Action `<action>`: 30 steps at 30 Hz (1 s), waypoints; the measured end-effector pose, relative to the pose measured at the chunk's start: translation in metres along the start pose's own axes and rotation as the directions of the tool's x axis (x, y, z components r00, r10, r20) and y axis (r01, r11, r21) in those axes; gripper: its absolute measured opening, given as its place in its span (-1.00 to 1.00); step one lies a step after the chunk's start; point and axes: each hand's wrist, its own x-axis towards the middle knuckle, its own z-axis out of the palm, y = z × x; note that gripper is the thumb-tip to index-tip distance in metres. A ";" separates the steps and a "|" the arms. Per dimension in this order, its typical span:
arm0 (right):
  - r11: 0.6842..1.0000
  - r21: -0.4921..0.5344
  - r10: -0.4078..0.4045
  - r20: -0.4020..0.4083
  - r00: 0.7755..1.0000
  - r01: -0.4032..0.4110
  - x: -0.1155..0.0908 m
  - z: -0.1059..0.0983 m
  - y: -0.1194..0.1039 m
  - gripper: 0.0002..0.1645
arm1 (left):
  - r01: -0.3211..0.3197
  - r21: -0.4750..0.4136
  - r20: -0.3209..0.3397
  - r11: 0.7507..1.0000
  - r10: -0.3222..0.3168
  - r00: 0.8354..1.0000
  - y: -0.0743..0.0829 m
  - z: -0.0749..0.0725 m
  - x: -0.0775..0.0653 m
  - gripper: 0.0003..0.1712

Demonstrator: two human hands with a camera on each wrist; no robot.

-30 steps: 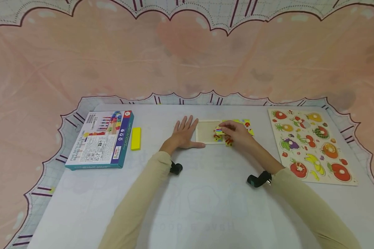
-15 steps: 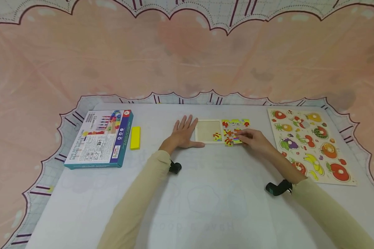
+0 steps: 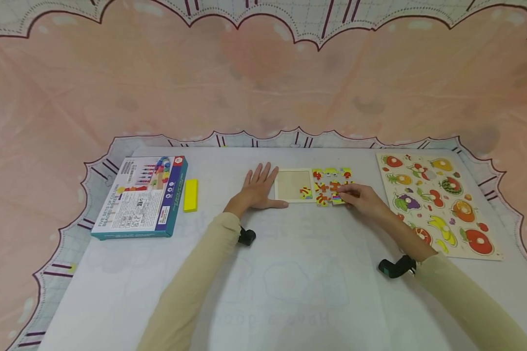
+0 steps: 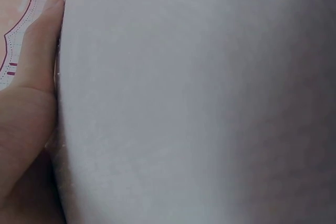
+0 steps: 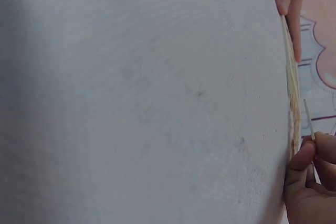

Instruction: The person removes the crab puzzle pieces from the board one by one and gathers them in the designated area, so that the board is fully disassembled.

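My left hand (image 3: 259, 189) lies with spread fingers at the left side of a shallow wooden puzzle tray (image 3: 293, 201), its thumb along the tray's near left corner. One jigsaw piece (image 3: 306, 193) sits in the tray's near right corner. My right hand (image 3: 360, 199) pinches a rainbow-striped jigsaw piece (image 3: 336, 199) between thumb and fingers, over the near right part of a group of colourful jigsaw pieces (image 3: 321, 187) just right of the tray. In the right wrist view the held jigsaw piece (image 5: 308, 116) appears edge-on, tilted up from the table.
A boxed set (image 3: 136, 204) lies at the left, with a yellow block (image 3: 191, 195) next to it. A fruit puzzle board (image 3: 426, 195) lies at the right, partly behind my right forearm. The white table (image 3: 290, 273) ends at a scalloped cloth border.
My right hand has moved right with the striped jigsaw piece, from above the tray's right edge to the group of jigsaw pieces, then slightly nearer me. My left hand stays in place.
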 end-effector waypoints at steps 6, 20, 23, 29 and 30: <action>1.000 -0.020 -0.008 0.002 1.000 0.008 0.001 0.002 0.001 -0.58 | -0.001 -0.001 0.000 1.000 0.001 1.000 0.000 0.000 -0.001 0.32; 0.931 -0.334 -0.187 -0.092 0.978 0.147 -0.001 0.011 -0.001 -0.74 | 0.001 -0.003 0.002 1.000 -0.001 1.000 0.001 -0.001 -0.002 0.32; 0.915 -0.376 -0.198 -0.101 0.975 0.147 -0.002 0.013 -0.006 -0.76 | 0.000 -0.009 0.001 1.000 0.000 1.000 0.001 -0.001 -0.002 0.32; 0.888 -0.441 -0.199 -0.116 0.973 0.129 -0.004 0.015 -0.010 -0.78 | -0.002 0.004 -0.007 1.000 0.002 1.000 0.000 -0.001 -0.001 0.32; 0.885 -0.447 -0.203 -0.118 0.972 0.130 -0.004 0.015 -0.010 -0.78 | -0.002 0.004 -0.008 1.000 0.002 1.000 0.000 -0.001 -0.001 0.32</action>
